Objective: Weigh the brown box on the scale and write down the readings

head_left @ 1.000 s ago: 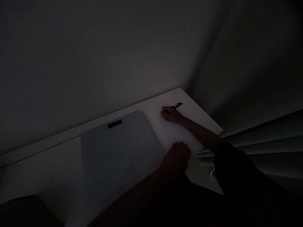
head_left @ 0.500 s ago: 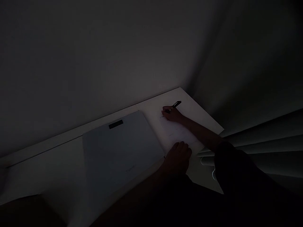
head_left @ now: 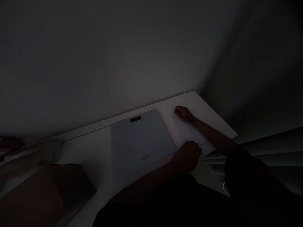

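The scene is very dark. My right hand [head_left: 184, 113] rests closed on a sheet of white paper [head_left: 187, 134] near the far right corner of a white desk [head_left: 94, 151], gripping a dark pen [head_left: 187, 116] that now lies low across the fingers. My left hand [head_left: 188, 154] sits at the near edge of the paper, beside the corner of a closed pale laptop [head_left: 139, 142]. Its fingers look curled downward against the sheet; nothing shows inside them.
A wall runs behind the desk and meets a second wall at the right corner. Pale slatted blinds [head_left: 260, 151] hang to the right. A brown boxy shape [head_left: 47, 189] and blurred pale items [head_left: 30, 154] lie at the left.
The view swung left, bringing the brown shape and the left items into sight. The pen, earlier tilted up from my right hand, now lies lower. My left hand stays on the paper.
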A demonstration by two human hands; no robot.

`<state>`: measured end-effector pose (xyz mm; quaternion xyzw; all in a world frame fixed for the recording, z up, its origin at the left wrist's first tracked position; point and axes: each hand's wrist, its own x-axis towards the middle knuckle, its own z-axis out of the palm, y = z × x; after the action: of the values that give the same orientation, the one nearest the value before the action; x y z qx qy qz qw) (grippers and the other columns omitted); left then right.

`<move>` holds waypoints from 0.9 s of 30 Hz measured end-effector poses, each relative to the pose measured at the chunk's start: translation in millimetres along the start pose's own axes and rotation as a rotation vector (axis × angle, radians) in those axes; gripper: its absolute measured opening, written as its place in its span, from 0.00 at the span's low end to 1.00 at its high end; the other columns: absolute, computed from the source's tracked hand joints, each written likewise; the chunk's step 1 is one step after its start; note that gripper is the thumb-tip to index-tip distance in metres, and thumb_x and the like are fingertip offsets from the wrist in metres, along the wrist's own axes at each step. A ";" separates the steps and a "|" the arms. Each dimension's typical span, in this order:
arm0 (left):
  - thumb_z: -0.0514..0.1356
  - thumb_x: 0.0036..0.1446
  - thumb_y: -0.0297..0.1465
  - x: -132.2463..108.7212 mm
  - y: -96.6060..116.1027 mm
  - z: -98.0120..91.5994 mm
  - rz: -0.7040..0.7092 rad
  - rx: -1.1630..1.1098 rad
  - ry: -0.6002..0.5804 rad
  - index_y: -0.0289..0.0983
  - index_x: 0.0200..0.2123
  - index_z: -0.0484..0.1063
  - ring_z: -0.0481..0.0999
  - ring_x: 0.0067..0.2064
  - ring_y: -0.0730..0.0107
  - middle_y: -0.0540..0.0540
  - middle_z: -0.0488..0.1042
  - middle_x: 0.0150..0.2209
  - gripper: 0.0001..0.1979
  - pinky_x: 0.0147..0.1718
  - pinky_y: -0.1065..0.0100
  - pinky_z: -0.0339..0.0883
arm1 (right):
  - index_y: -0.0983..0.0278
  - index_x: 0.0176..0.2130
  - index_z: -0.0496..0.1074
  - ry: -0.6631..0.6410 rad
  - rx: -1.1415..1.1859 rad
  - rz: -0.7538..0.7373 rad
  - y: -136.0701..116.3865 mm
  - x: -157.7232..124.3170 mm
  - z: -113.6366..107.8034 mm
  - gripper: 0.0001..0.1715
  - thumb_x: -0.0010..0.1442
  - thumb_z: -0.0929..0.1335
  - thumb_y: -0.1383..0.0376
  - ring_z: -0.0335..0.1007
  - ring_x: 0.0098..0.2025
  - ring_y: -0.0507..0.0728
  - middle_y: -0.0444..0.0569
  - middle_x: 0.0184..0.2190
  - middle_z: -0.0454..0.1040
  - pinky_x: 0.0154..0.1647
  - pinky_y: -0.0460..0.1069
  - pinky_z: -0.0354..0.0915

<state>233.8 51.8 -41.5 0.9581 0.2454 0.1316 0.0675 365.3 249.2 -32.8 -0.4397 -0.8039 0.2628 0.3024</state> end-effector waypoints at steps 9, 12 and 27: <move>0.54 0.67 0.28 2.5 0.1 -2.6 0.035 0.027 -0.056 0.32 0.49 0.71 0.71 0.49 0.55 0.39 0.74 0.47 0.10 0.52 0.57 0.66 | 0.64 0.38 0.65 -0.203 -0.427 -0.124 -21.0 -12.2 -6.5 0.08 0.68 0.59 0.73 0.65 0.39 0.56 0.53 0.41 0.70 0.37 0.48 0.56; 0.53 0.68 0.29 1.8 0.2 -2.5 0.049 0.060 -0.055 0.32 0.50 0.71 0.71 0.49 0.55 0.38 0.74 0.47 0.12 0.53 0.57 0.65 | 0.66 0.48 0.68 -0.219 -0.593 -0.093 -24.2 -24.5 -13.9 0.16 0.65 0.60 0.78 0.67 0.47 0.59 0.58 0.49 0.72 0.36 0.49 0.57; 0.53 0.72 0.33 -104.3 42.0 -36.8 -0.077 0.277 -0.027 0.33 0.61 0.67 0.76 0.51 0.59 0.37 0.77 0.53 0.18 0.49 0.61 0.71 | 0.66 0.63 0.68 -0.290 -0.643 -0.068 -10.0 -31.1 -15.8 0.27 0.67 0.59 0.75 0.72 0.55 0.64 0.62 0.56 0.75 0.49 0.53 0.68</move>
<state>154.1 -33.3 -21.0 0.9497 0.2971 0.0807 -0.0570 384.5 220.1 -23.2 -0.4434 -0.8942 0.0458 0.0401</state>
